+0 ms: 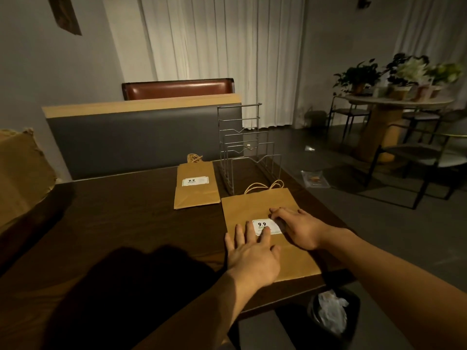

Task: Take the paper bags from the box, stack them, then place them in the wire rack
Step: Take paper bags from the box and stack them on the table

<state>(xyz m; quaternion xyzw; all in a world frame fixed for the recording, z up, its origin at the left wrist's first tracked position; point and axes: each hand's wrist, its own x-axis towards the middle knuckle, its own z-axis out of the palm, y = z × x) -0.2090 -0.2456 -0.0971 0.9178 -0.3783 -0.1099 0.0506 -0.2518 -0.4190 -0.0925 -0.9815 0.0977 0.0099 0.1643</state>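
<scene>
Paper bag [267, 231] flat, handles toward wire rack [249, 147], lengthwise away

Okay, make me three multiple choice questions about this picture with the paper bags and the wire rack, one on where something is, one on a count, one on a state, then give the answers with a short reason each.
1. Where does the wire rack stand?
A. on the floor
B. on the table, behind the near paper bag
C. on the cardboard box

2. How many paper bags lie on the table?
A. two
B. four
C. none

3. How are the hands on the near paper bag?
A. both clenched in fists
B. lifting it by the handles
C. left hand and right hand resting flat on it

Answers: 1 B, the rack's base sits on the tabletop past the bag's handles. 2 A, the near bag and the far paper bag. 3 C, fingers are spread over the bag around its white label.
</scene>
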